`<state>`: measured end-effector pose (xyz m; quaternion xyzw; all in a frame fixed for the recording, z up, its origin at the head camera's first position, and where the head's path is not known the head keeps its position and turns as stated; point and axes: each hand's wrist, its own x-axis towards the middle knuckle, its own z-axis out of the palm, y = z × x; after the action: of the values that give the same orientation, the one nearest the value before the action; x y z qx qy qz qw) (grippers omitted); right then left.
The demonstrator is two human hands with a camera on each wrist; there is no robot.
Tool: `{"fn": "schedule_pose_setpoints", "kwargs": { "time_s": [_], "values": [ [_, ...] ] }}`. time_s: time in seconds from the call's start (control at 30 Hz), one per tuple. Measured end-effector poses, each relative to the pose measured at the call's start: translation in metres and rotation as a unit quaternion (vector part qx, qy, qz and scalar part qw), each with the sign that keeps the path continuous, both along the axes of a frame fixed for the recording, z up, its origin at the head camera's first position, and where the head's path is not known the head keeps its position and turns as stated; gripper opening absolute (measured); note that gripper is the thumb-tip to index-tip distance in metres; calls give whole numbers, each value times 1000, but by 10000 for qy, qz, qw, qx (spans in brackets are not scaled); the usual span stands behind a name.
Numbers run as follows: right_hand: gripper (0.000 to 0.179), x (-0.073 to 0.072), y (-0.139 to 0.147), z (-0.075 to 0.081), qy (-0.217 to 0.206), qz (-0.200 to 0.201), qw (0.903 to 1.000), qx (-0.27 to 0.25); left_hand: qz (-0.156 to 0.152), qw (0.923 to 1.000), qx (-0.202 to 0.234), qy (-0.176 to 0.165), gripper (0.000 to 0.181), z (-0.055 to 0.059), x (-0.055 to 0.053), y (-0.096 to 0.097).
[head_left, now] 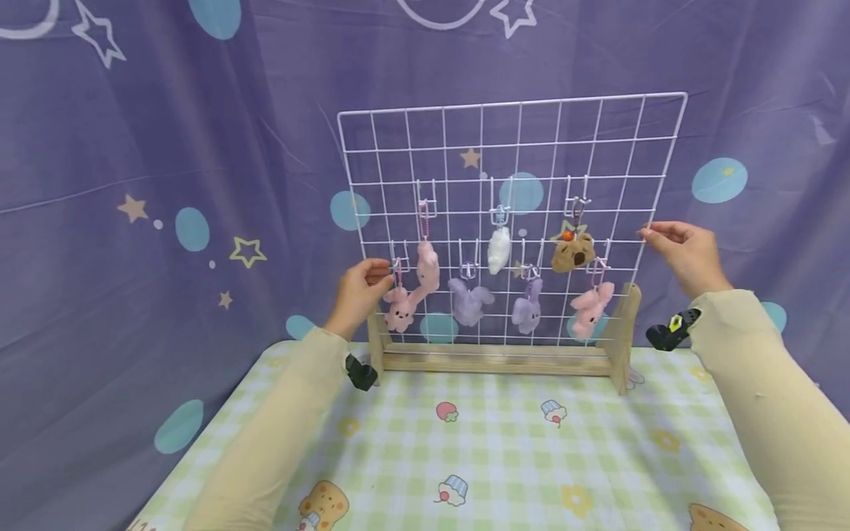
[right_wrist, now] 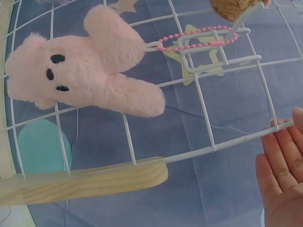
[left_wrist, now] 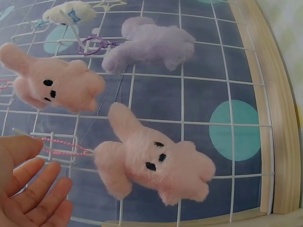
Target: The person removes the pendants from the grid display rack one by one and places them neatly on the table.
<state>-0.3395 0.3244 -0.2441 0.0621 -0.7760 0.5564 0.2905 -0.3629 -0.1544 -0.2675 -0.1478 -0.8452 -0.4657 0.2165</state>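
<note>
A white wire grid rack (head_left: 518, 103) stands upright in a wooden base (head_left: 498, 361). My right hand (head_left: 690, 254) pinches the rack's right edge wire between thumb and fingertips. At the left side, my left hand (head_left: 358, 295) is beside the lower-left hook, fingers loosely bent and holding nothing visible. Closest to it is a pink plush bunny keychain (left_wrist: 156, 161) on a pink bead chain (left_wrist: 64, 144). Another pink bunny (right_wrist: 80, 71) hangs at the lower right. Two purple plush keychains (head_left: 470, 302) (head_left: 527, 313), a white plush (head_left: 499, 251) and a brown bear keychain (head_left: 574, 253) hang between.
Under the rack lies a green checked tablecloth (head_left: 505, 442) printed with cupcakes and flowers. A purple curtain (head_left: 265, 110) with stars and blue dots hangs close behind the grid. White hooks (head_left: 501, 214) jut forward from the wires. A third pink bunny (head_left: 428, 265) hangs at upper left.
</note>
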Motion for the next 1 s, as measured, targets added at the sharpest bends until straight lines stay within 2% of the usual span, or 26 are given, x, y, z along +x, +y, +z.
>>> {"fn": "schedule_pose_setpoints", "kwargs": {
  "time_s": [0.2, 0.37, 0.53, 0.8, 1.0],
  "values": [
    [12, -3, 2, 1, 86, 235, 9989, -404, 229, 9997, 82, 76, 23, -2, -10, 8],
    [17, -4, 1, 2, 83, 479, 9956, -798, 468, 9987, 162, 137, 19, -5, -15, 13],
    [20, -5, 1, 2, -9, 552, 9933, -1020, 686, 9972, 192, 243, 16, -7, -19, 17],
    [22, -6, -2, 1, 6, 600, 9911, -1186, 1194, 9914, 370, 388, 15, -9, -22, 23],
    [21, -4, -2, 0, 4, 499, 9918, -1177, 1314, 9895, 466, 384, 15, -10, -25, 25]
  ]
}}
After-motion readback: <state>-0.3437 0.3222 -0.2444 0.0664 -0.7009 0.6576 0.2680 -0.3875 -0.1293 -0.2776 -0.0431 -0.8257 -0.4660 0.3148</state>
